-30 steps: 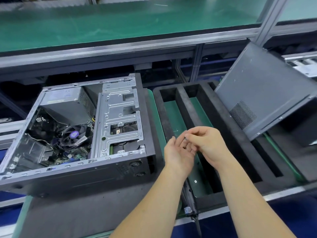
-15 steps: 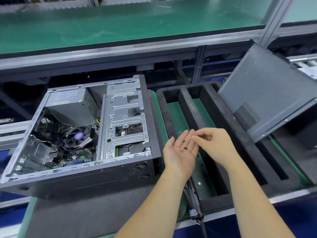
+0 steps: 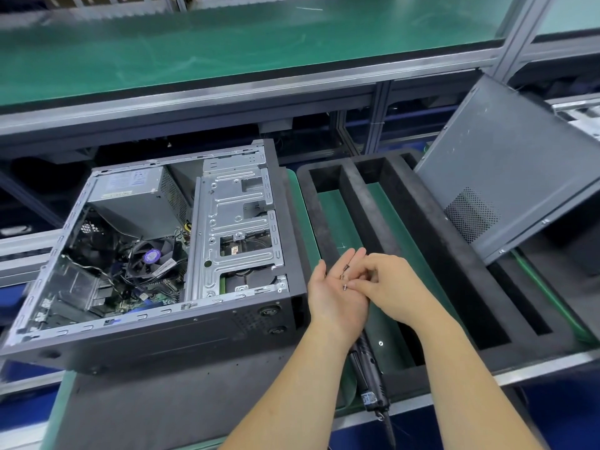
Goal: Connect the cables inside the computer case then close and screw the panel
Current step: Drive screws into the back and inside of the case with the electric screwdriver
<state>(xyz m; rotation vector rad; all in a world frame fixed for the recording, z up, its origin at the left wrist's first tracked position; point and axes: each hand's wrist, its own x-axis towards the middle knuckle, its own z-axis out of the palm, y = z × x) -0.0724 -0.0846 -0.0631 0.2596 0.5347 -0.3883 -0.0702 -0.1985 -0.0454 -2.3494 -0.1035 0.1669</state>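
**Loose screws over an open chassis**

We held our left hand (image 3: 336,295) flat and palm-up beside the computer case (image 3: 162,264), small screws (image 3: 344,280) lying on it; our right hand (image 3: 386,284) pinched one with its fingers (image 3: 360,285). A tilt of the palm could have spilled screws into the black foam tray (image 3: 422,254) slots or the case. The case lay open at the desk's left, cables (image 3: 156,280) exposed. The side panel (image 3: 506,170) leaned at the far right, well apart. An electric screwdriver (image 3: 368,378) lay under our wrists.
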